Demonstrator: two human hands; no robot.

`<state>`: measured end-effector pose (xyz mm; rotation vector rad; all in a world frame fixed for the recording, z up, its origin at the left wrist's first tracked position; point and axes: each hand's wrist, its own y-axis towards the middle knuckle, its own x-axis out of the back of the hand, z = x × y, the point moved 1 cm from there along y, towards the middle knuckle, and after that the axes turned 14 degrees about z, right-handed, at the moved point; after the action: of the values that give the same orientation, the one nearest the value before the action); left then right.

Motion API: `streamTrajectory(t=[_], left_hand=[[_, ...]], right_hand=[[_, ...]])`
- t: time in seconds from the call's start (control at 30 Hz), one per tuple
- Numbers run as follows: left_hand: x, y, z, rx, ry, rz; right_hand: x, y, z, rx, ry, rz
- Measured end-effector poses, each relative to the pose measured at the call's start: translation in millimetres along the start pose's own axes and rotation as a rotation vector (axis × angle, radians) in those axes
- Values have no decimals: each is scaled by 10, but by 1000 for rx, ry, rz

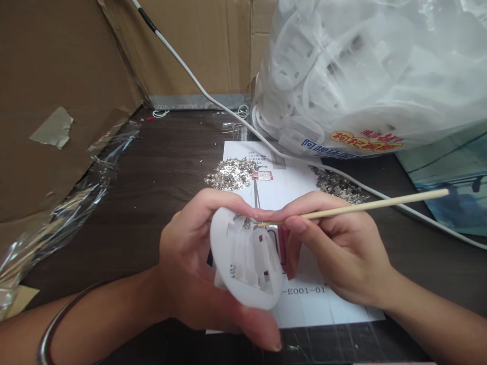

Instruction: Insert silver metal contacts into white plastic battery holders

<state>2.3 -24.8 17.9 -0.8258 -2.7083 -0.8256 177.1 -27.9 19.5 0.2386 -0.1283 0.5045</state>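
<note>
The left hand (190,263) grips a white oval plastic housing (243,261) near centre; the right hand (342,253) pinches a thin wooden stick (365,205) — its tip touching the housing's far edge — above a white printed sheet (315,304), with two piles of small metal clips (230,173) farther off.

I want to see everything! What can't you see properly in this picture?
Head view only:
- Stick tip: hidden inside the white part.
- Back of the white part: covered by the left hand.
- Paper print: mostly hidden by both hands, too small.
- Metal bits: too tiny.
- Bag: cut off at the edges.
</note>
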Motion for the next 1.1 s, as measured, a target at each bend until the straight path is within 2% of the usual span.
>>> streamTrajectory(t=[0.27,0.43,0.67,0.9,1.1], left_hand=[[13,1,43,26,-82,48],[-8,-86,110,47,-198,61],[2,-214,187,62,-161,-40],[13,-242,161,73,-34,-40],[2,-124,103,87,-86,-33]], right_hand=[[6,-5,-29,23,-47,-18],[-2,-4,-23,-2,-3,-18],[-16,-6,-19,-21,49,-3],[-20,-32,-11,54,-38,3],[-16,3,-12,93,-26,17]])
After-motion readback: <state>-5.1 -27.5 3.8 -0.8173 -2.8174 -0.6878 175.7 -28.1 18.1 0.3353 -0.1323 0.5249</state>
